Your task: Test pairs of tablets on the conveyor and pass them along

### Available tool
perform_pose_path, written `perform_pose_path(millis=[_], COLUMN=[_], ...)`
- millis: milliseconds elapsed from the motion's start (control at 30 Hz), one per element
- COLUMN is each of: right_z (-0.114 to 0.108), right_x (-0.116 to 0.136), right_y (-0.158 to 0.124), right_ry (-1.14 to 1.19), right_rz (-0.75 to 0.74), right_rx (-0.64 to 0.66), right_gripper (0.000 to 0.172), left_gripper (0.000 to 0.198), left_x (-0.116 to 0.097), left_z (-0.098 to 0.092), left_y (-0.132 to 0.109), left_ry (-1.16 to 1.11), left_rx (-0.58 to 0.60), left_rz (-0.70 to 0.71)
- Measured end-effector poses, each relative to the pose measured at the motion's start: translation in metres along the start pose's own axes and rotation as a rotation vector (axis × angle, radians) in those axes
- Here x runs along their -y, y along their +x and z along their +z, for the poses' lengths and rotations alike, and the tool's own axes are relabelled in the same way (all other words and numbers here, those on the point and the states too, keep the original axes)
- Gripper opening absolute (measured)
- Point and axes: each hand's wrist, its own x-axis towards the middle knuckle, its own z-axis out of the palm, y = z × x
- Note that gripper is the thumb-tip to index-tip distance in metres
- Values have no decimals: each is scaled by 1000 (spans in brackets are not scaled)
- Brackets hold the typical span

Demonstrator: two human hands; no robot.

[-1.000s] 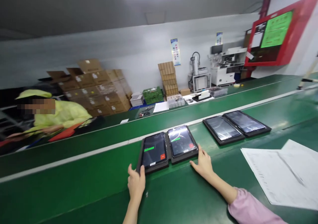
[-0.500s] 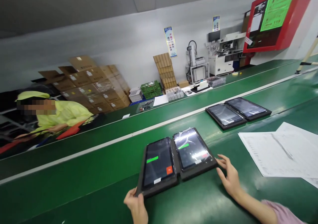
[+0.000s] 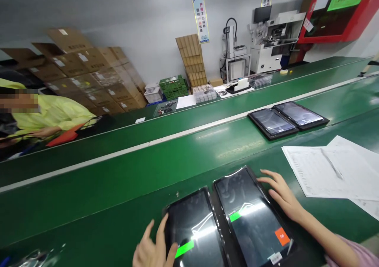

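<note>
Two tablets lie side by side in dark trays close to me: the left tablet [image 3: 198, 223] and the right tablet [image 3: 251, 211]. Both dark screens show a green bar, and the right one also an orange-red square; the left one's lower part is cut off by the frame. My left hand [image 3: 154, 243] is at the left tablet's left edge, fingers spread, its thumb over the border near the green bar. Along the right tablet's upper right edge rests my right hand [image 3: 282, 196], its fingers stretched out and apart.
Farther up the green conveyor belt [image 3: 118, 196] lie another pair of tablets [image 3: 274, 123]. Printed sheets [image 3: 314, 168] with a pen are on the right. Across the line, a person in a yellow smock [image 3: 56, 113] works near stacked cartons [image 3: 97, 70]. A green crate [image 3: 173, 87] stands behind.
The near pair of tablets has come toward me, off the middle of the belt. Both hands moved with it, and the left fingers have spread from the tray's corner. The view has tilted down.
</note>
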Motion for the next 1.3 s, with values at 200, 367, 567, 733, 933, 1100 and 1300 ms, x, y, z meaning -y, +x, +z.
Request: perform_pose_path(millis=[200, 367, 567, 733, 933, 1100, 1300], right_z=[50, 47, 51, 59, 51, 43, 46], right_x=[-20, -24, -14, -8, -4, 3, 1], right_y=[62, 57, 63, 65, 67, 63, 61], right_ry=[160, 177, -57, -166, -110, -116, -10], right_rz=[60, 109, 324, 376, 189, 73, 116], right_rx=[95, 137, 92, -3, 40, 110, 5], right_gripper=[69, 63, 57, 53, 54, 58, 66], left_gripper=[52, 48, 40, 34, 33, 57, 39], left_x=[-96, -120, -128, -130, -121, -111, -115], left_z=[-13, -23, -7, 3, 7, 4, 6], left_y=[77, 105, 134, 176, 197, 191, 192], left_ry=[180, 78, -85, -146, -176, -197, -224], left_rx=[453, 664, 798, 936, 1013, 1022, 980], left_rz=[296, 341, 450, 551, 688, 792, 694])
